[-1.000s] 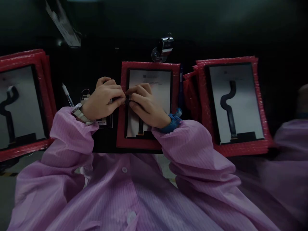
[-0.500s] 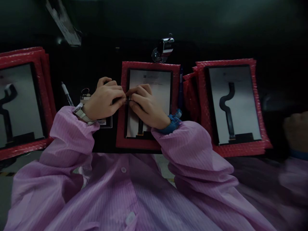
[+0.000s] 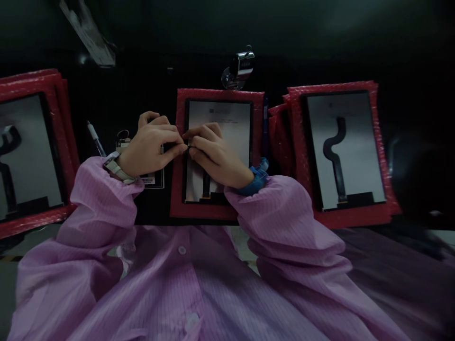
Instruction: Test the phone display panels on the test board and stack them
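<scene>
**benchrat:** so what are the hands up to in the middle of the bench?

**flexfan:** both are bunched up at the left edge of the middle display panel [image 3: 231,128]. The left hand [image 3: 151,148] has its fingers curled in, with thumb and forefinger tips pressed together. The right hand [image 3: 217,156] does the same from the other side, so the tips of the two hands meet. They pinch something small and dark between them. It looks like the free end of the ribbon cable [image 3: 205,182], whose lower stretch shows under the right palm and runs to the panel's near edge.

**benchrat:** and the panel itself?

**flexfan:** flat on a red bubble-wrap sheet [image 3: 177,189], straight in front of the person, with the right palm over its middle.

**benchrat:** anything else around?

**flexfan:** a right panel [image 3: 355,142] and a left panel [image 3: 31,151], both on red wrap too, each with a dark cable snaking up it. There's a chrome tally counter [image 3: 239,70] just beyond the middle sheet. A pen [image 3: 94,137] sits left of the left hand, and a small labelled board [image 3: 152,179] is partly under it. The right wrist has a blue wrist strap [image 3: 258,176] and the left a pale watch band [image 3: 115,166].
</scene>
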Action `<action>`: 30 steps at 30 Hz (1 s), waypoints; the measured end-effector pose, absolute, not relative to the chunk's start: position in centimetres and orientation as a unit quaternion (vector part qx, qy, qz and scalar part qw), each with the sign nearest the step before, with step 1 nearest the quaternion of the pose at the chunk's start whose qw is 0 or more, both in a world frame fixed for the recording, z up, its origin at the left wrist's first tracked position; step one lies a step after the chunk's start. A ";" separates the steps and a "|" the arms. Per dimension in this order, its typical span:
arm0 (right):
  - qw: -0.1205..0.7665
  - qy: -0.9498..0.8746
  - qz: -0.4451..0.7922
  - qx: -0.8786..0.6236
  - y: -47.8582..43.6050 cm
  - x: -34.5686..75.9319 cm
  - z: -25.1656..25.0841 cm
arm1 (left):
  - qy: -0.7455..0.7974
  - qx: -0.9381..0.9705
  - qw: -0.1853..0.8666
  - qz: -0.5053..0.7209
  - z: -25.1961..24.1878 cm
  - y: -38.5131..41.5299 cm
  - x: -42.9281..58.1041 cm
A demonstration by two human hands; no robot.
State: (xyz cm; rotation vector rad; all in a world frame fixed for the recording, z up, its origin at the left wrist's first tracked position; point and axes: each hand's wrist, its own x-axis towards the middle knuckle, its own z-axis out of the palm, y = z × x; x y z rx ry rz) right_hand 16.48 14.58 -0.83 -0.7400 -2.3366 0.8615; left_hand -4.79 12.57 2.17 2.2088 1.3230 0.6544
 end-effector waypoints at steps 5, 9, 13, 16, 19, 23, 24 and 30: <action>0.271 -0.867 0.318 -0.270 14.7 16.6 -1.0 | 0.483 0.805 0.230 0.257 2.3 12.7 -4.9; 0.269 -0.872 0.313 -0.264 14.5 16.6 -0.9 | 0.485 0.810 0.214 0.250 2.4 12.5 -4.7; 0.266 -0.874 0.312 -0.261 14.5 16.4 -0.9 | 0.490 0.814 0.194 0.243 2.2 12.5 -4.4; 0.265 -0.868 0.319 -0.274 14.5 16.4 -0.8 | 0.493 0.821 0.150 0.246 2.5 12.6 -4.7; 0.281 -0.853 0.330 -0.290 14.4 16.4 -0.5 | 0.501 0.805 0.052 0.313 3.8 11.9 -5.4; 0.322 -0.833 0.333 -0.301 14.3 16.4 0.0 | 0.615 0.656 0.008 0.438 4.9 7.9 -6.2; 0.333 -0.827 0.330 -0.311 14.2 16.4 0.0 | 0.637 0.630 0.020 0.444 4.7 6.5 -6.2; 0.378 -0.790 0.301 -0.378 14.4 16.3 -0.4 | 0.670 0.702 0.019 0.238 1.0 0.5 -5.1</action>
